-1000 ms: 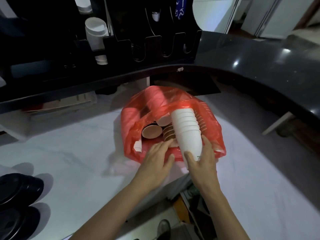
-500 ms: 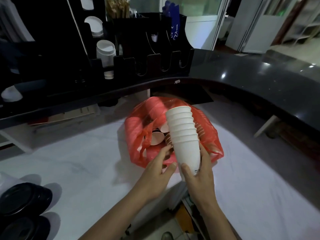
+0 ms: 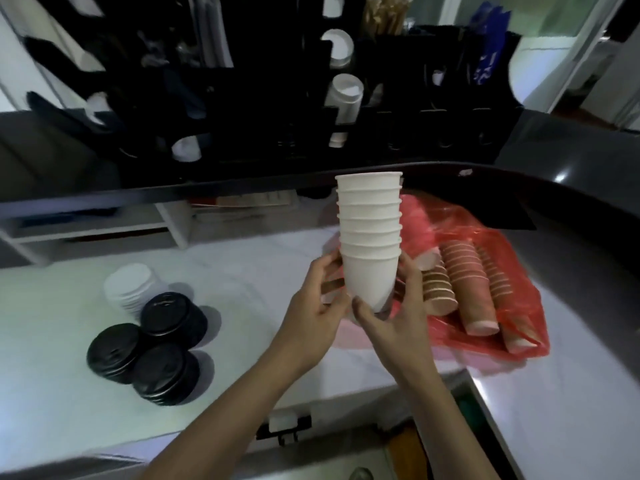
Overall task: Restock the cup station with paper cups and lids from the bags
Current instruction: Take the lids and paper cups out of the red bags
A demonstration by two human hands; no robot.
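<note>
Head view: restock seems early. White cup stack (image 3: pixel 369 237) out of red bag (image 3: pixel 485 271), upright at centre, not yet in cup station (image 3: pixel 311 109) at 12 o'clock. Brown cup sleeves (image 3: pixel 467 282) remain in bag at 3 o'clock; black lids (image 3: pixel 149 351) and white lids (image 3: pixel 133 285) wait at 9 o'clock. Left hand (image 3: pixel 311 306) and right hand (image 3: pixel 398 306) curl fingers around bottom cup, clamped on stack.

cup station (image 3: pixel 311 98) blurred, contents perhaps unreadable
</note>
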